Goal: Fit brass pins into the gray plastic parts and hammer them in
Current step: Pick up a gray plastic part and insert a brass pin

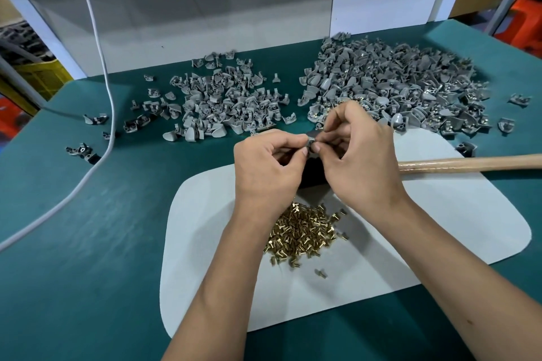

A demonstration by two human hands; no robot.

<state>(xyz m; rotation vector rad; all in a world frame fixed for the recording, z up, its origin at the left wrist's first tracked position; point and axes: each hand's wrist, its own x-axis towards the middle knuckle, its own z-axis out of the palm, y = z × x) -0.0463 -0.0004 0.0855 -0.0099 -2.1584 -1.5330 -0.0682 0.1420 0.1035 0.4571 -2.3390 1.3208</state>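
Note:
My left hand point(268, 164) and my right hand point(356, 152) meet above the white mat point(440, 228), pinching one small gray plastic part point(310, 140) between their fingertips. Whether a pin is in it is hidden by my fingers. A pile of brass pins point(302, 233) lies on the mat under my wrists. A heap of gray parts point(225, 99) sits at the back left. A bigger heap of gray parts point(393, 82), some showing brass, lies at the back right. The hammer's wooden handle point(469, 163) lies to the right, its dark head point(313, 171) mostly behind my hands.
A white cable point(108, 114) runs down the left side of the green table point(88, 243). Stray gray parts point(82, 151) lie near it. A white panel point(205, 23) stands behind the heaps. Yellow and orange crates sit beyond the table's edges.

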